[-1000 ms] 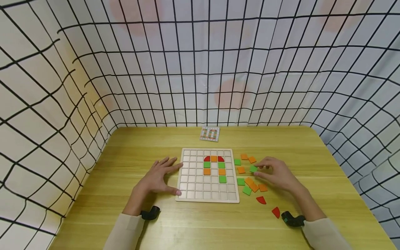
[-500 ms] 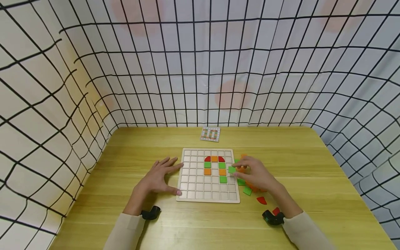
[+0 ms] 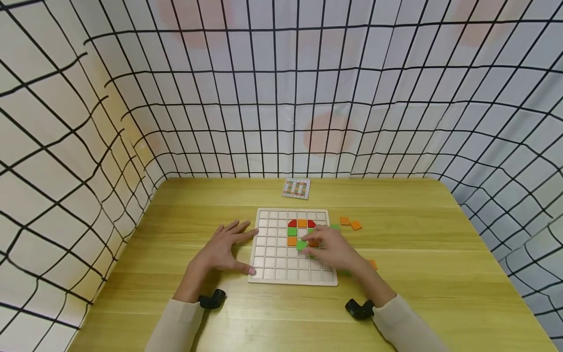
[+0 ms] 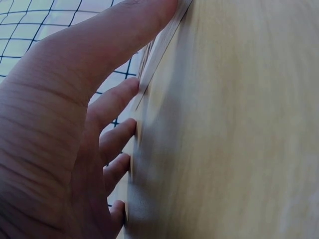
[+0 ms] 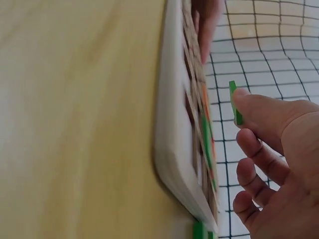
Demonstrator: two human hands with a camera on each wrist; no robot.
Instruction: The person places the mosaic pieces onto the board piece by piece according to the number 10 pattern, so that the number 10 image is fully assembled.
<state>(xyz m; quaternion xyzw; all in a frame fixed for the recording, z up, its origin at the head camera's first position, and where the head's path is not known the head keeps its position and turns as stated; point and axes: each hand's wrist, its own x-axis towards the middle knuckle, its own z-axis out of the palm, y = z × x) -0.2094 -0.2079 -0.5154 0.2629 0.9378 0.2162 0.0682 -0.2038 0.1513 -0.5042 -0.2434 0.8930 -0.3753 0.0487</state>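
Note:
A pale wooden grid board (image 3: 272, 271) lies on the table. My left hand (image 3: 222, 248) rests at its left edge, fingers spread, the thumb on the lower left corner and the index fingertip at the rim. With thumb and finger my right hand (image 3: 332, 248) pinches a green square tile (image 3: 301, 245), held over the board; in the right wrist view the tile (image 5: 236, 103) shows edge-on, above the board's surface. Red quarter-round tiles (image 3: 292, 223), an orange tile (image 3: 301, 223) and a green tile (image 3: 292, 231) form an arch on the grid, its right side partly hidden by my right hand.
A small pattern card (image 3: 296, 188) lies behind the board. Loose orange tiles (image 3: 355, 225) are scattered right of the board; my right hand and forearm cover others. A black wire grid (image 3: 246, 132) over white sheeting encloses the table's back and sides.
My right hand has carried the green tile leftward from the loose tiles to over the board, near the arch's middle. The left hand stays in place.

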